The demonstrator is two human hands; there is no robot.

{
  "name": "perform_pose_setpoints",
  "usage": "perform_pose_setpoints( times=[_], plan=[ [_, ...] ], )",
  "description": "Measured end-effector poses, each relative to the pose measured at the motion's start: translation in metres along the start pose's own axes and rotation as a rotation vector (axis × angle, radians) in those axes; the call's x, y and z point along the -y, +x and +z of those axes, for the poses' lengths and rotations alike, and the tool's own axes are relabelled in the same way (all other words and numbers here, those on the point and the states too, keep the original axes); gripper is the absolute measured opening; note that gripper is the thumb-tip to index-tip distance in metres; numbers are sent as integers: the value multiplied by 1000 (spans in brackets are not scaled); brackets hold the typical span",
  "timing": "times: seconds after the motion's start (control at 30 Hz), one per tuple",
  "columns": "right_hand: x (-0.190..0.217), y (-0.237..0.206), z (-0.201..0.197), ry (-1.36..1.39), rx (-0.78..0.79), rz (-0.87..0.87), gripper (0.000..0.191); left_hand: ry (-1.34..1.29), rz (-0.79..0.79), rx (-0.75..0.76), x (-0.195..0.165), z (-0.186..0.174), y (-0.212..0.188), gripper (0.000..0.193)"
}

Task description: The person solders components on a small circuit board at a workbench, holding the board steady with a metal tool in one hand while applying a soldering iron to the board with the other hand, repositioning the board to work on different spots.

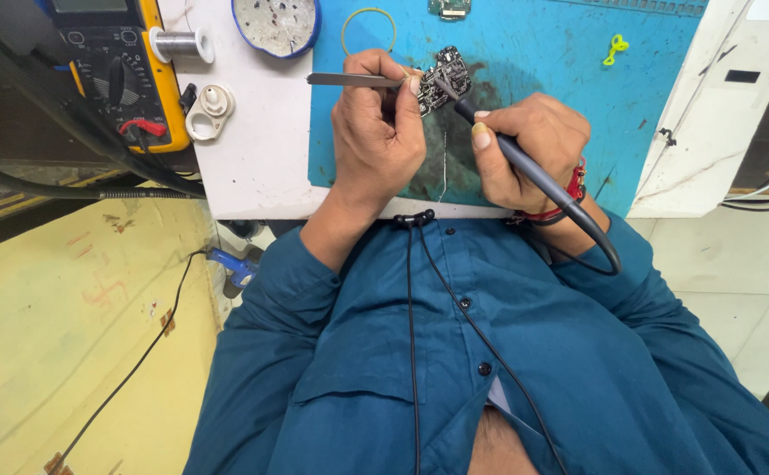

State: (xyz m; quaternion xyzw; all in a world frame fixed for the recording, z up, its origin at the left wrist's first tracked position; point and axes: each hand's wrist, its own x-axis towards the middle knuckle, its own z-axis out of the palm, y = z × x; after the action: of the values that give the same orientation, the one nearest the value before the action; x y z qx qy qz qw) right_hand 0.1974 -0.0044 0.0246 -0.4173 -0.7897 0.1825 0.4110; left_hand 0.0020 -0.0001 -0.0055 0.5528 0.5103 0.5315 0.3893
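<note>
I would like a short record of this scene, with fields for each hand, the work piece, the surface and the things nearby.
left hand: holds metal tweezers, tips at the board
right hand: grips soldering iron, tip on the board
work piece: small dark circuit board
surface: blue mat on a white table
nearby: yellow multimeter, solder spool, round dish

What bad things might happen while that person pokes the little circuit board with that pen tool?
The tip of the soldering iron in the right hand sits very close to the left hand's fingers, so a slip might burn them. The small circuit board is steadied only by tweezers, so it might shift. The iron's cord loops against the shirt sleeve and might snag.
</note>
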Motion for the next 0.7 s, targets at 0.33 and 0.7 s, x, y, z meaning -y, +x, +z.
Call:
perform_pose_setpoints(
  times=[0.33, 0.7],
  plan=[
    [0, 0, 1, 3, -6, -13, 8, -24, 17, 5, 0, 0, 0, 20],
    [1, 1, 0, -11, -11, -8, 7, -10, 4, 7, -2, -1, 1, 20]
  ],
)
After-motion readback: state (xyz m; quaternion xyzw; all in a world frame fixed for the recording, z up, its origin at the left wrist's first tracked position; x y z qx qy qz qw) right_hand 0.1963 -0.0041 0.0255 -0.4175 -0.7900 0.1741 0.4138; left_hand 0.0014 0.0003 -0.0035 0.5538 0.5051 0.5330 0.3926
